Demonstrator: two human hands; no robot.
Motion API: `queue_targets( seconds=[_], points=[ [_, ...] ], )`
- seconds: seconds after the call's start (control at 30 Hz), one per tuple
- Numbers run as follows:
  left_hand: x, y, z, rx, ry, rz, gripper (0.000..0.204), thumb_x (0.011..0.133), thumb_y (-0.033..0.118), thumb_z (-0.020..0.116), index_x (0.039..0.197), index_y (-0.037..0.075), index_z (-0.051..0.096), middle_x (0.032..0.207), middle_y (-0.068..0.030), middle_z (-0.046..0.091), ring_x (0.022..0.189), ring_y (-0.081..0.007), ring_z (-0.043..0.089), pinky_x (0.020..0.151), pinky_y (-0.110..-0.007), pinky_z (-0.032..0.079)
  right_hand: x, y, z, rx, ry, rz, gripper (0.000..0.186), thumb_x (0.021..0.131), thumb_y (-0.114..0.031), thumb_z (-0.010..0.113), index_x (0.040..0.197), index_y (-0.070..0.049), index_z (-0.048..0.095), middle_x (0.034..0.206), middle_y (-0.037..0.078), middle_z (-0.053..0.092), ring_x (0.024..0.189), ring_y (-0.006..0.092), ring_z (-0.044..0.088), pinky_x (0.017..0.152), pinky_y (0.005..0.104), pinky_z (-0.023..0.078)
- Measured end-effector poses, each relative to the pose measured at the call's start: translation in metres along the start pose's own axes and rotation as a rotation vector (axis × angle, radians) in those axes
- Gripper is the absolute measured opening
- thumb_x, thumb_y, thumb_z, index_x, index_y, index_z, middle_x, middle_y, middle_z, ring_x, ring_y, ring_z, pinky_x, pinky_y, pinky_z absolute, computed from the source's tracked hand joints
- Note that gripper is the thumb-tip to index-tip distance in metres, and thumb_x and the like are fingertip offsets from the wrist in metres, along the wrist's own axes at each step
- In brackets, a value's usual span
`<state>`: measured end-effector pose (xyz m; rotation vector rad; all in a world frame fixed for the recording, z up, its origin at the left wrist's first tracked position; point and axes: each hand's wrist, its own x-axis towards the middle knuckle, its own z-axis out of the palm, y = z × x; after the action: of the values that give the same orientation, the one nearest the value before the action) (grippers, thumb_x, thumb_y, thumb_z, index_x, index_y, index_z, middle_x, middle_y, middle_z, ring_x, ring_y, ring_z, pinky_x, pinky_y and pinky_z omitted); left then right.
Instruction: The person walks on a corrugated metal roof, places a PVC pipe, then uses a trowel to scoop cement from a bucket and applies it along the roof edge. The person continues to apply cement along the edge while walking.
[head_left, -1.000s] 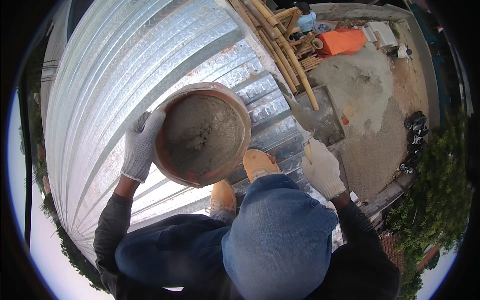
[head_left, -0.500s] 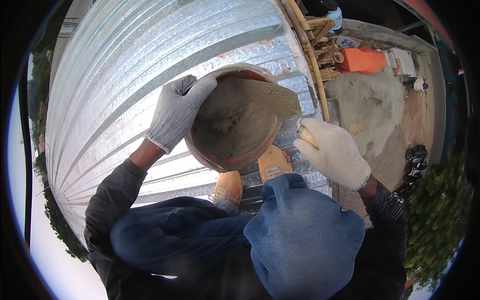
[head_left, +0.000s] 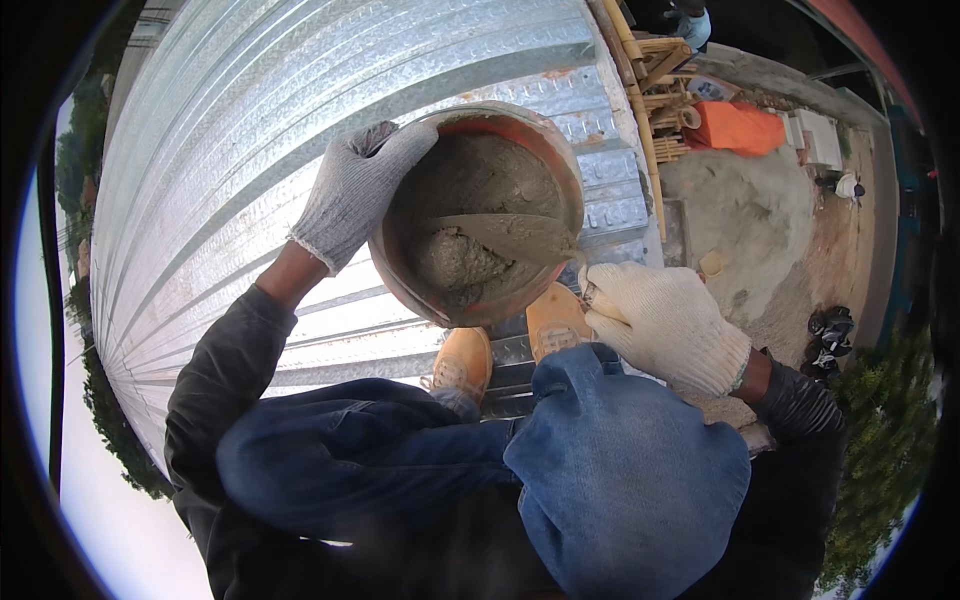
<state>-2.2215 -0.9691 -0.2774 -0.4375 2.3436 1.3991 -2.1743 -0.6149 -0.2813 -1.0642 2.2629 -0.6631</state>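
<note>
An orange-red bucket (head_left: 562, 165) holds wet grey mortar (head_left: 440, 180) above my shoes. My left hand (head_left: 348, 198), in a grey knit glove, is closed on the bucket's left rim. In a pale knit glove, my right hand (head_left: 668, 325) grips the wooden handle of a trowel (head_left: 510, 235) at the bucket's right side. The mortar-coated blade lies over the opening and dips into the mix, its tip toward the left. A rounded lump of mortar sits just below the blade. Parts of the trowel's handle are hidden by my fingers.
Ribbed metal sheeting (head_left: 230, 150) spreads out to the left and ahead. Bamboo poles (head_left: 640, 130) run along its right edge. Lower down on the right are an orange tarp (head_left: 735, 128), a grey mortar patch (head_left: 745, 215) and black bags (head_left: 828, 335). Another person (head_left: 692, 25) is at the top.
The trowel blade has come down from the bucket's upper right rim into the mortar, pointing left. My right hand has moved slightly lower, and the bucket shows more of its inside.
</note>
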Motion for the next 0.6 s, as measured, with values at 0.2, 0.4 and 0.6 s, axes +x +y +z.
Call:
queue_targets(
  seconds=[0.2, 0.4, 0.6],
  points=[
    [-0.003, 0.003, 0.004, -0.021, -0.02, 0.027, 0.036, 0.106, 0.041, 0.076, 0.106, 0.004, 0.078, 0.091, 0.0014, 0.072, 0.082, -0.0046, 0.064, 0.073, -0.024, 0.055, 0.01, -0.008, -0.006, 0.491, -0.139, 0.155, 0.034, 0.101, -0.032, 0.067, 0.108, 0.001, 0.068, 0.087, 0.022, 0.073, 0.083, 0.0388, 0.076, 0.076, 0.0483, 0.059],
    [-0.001, 0.001, 0.007, -0.009, -0.008, 0.016, 0.037, 0.105, 0.041, 0.077, 0.108, 0.004, 0.078, 0.092, 0.001, 0.073, 0.083, -0.0054, 0.065, 0.074, -0.024, 0.056, -0.001, -0.007, -0.021, 0.311, -0.052, 0.302, 0.032, 0.101, -0.032, 0.066, 0.104, 0.0, 0.068, 0.084, 0.021, 0.072, 0.08, 0.0388, 0.075, 0.076, 0.0479, 0.059],
    [0.0, 0.003, 0.015, -0.064, 0.019, 0.031, 0.053, 0.103, 0.054, 0.075, 0.111, 0.001, 0.079, 0.091, -0.0061, 0.073, 0.081, -0.0118, 0.069, 0.076, -0.031, 0.059, 0.009, -0.005, 0.007, 0.269, -0.075, 0.049, 0.034, 0.101, -0.034, 0.07, 0.104, 0.0, 0.069, 0.092, 0.022, 0.073, 0.088, 0.0424, 0.074, 0.08, 0.0483, 0.059]
  ],
)
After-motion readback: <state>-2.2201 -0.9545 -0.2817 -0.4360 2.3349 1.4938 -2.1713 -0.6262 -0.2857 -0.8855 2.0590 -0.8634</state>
